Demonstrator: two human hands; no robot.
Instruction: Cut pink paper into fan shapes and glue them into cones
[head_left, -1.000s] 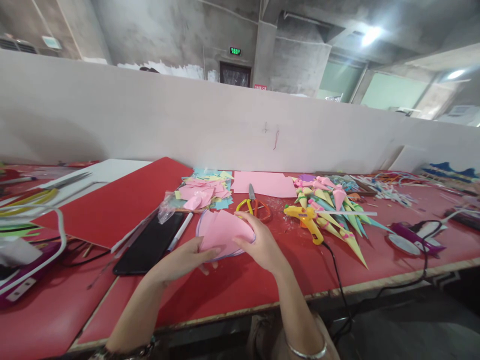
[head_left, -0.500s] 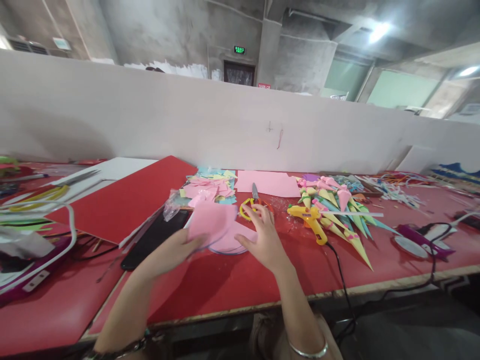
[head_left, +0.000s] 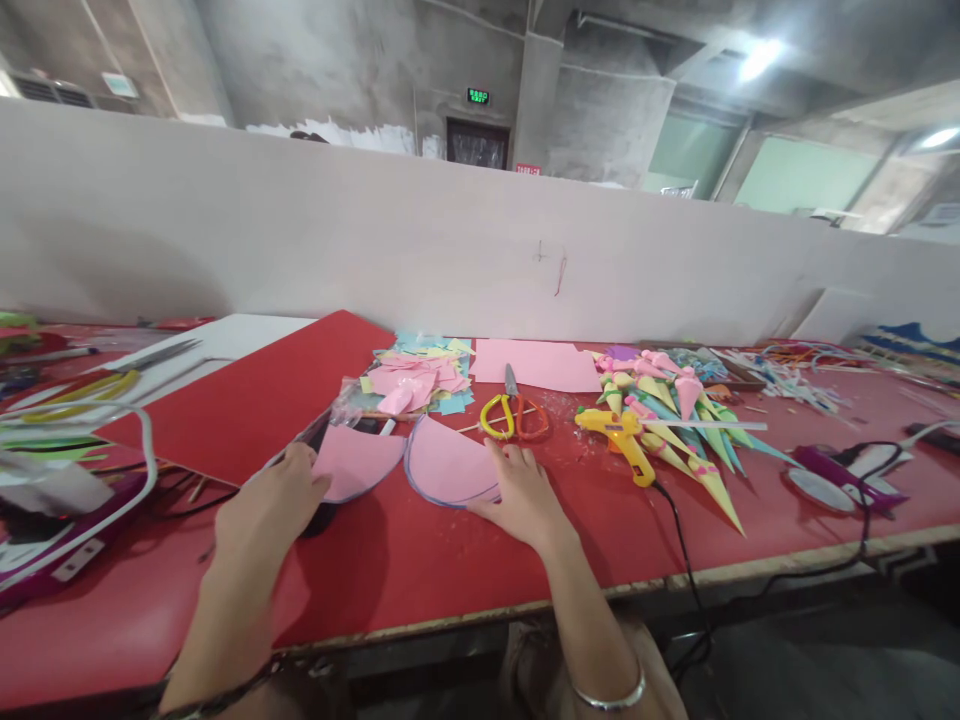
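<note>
The left corner of a pink paper piece (head_left: 360, 462) was pinched narrowly between the thumb and fingers of the left hand (head_left: 274, 500). The piece was positioned partly over a flat black device (head_left: 321, 520), most of which was covered by the hand and the paper. Pink layered paper (head_left: 450, 462), bordered along its curved edge by blue lines, was located on the red table (head_left: 420, 570) just to the right of the pink paper piece; whether the two were in contact could not be determined. The right edge of the layered paper was touched by the right hand (head_left: 529, 498), the thumb and fingers of which were spread apart. A cutting tool (head_left: 511, 380) with one yellow and one red-orange handle was placed just beyond the right hand, its point directed away from the table's near edge. A pile of paper scraps (head_left: 420, 380) was located to its left, and a flat pink sheet (head_left: 536, 366) was laid near the partition (head_left: 337, 240). A yellow glue gun (head_left: 619, 437) was placed to the right, beside heaped paper cones (head_left: 679, 430). A red board (head_left: 262, 400) was laid at the left, beyond the left hand
</note>
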